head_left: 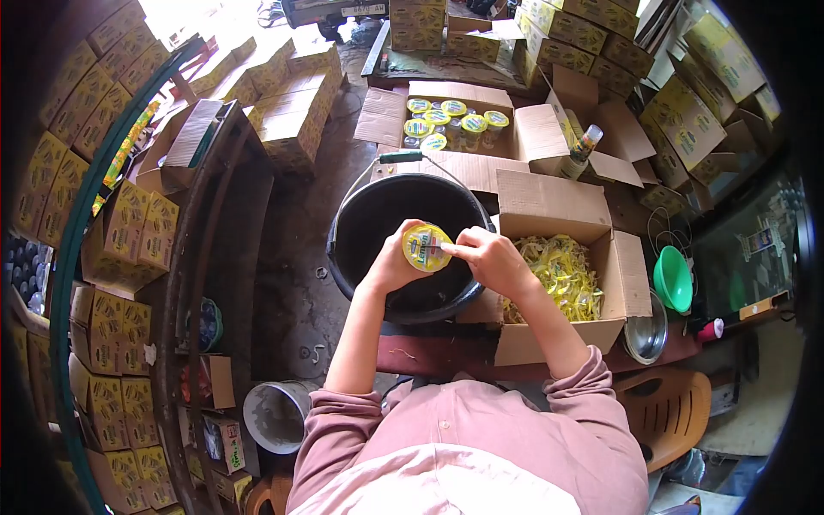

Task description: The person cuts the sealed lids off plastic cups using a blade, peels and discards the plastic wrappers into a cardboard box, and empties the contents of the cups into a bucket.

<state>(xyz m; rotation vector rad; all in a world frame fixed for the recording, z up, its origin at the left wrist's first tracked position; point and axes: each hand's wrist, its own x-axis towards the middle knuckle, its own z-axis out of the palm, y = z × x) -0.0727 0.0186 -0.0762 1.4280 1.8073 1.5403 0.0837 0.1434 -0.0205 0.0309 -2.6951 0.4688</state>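
Note:
My left hand (399,262) is wrapped round a sealed plastic drink cup (426,249), its yellow-rimmed lid with a lemon label turned up toward me. Over the right side of that lid, the fingers of my right hand (491,259) are pinched together. A thin dark sliver shows at their tips, too small to name. Both hands are above a large black bucket (360,296) with a wire handle and a green grip. To the right, under my right forearm, a cardboard box (631,270) holds a heap of yellow plastic strips (558,273).
Beyond the bucket, an open carton (468,90) holds several similar cups. A bottle (579,154) stands right of it. A green bowl (673,279) and metal bowls (648,330) sit at the right. Stacked cartons (112,330) line the left; a grey pail (279,416) is below.

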